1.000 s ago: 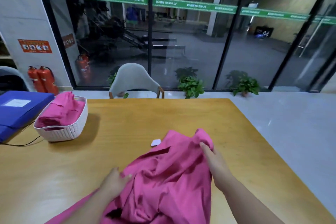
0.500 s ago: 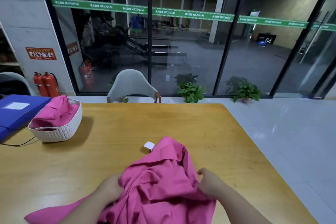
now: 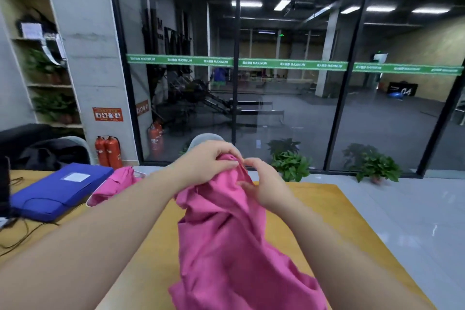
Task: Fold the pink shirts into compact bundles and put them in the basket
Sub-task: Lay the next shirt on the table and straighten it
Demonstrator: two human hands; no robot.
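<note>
A glass wall is standing ahead of me, with potted plants (image 3: 292, 163) at its foot and two red fire extinguishers (image 3: 108, 151) by the pillar. I am sitting at a yellow wooden worktop (image 3: 334, 211). I am holding a pink shirt (image 3: 226, 239) up in front of me, its top edge bunched at my hands and the rest hanging down to the worktop. My left hand (image 3: 208, 162) is pinching the top of the fabric with curled fingers (image 3: 230, 163). My right hand (image 3: 264, 184) is pinching the cloth just beside it, fingers partly tucked into a fold. To my left the basket (image 3: 91, 201) is showing only a sliver of rim, with another pink shirt (image 3: 118, 181) piled in it, next to a blue folder (image 3: 60, 189).
</note>
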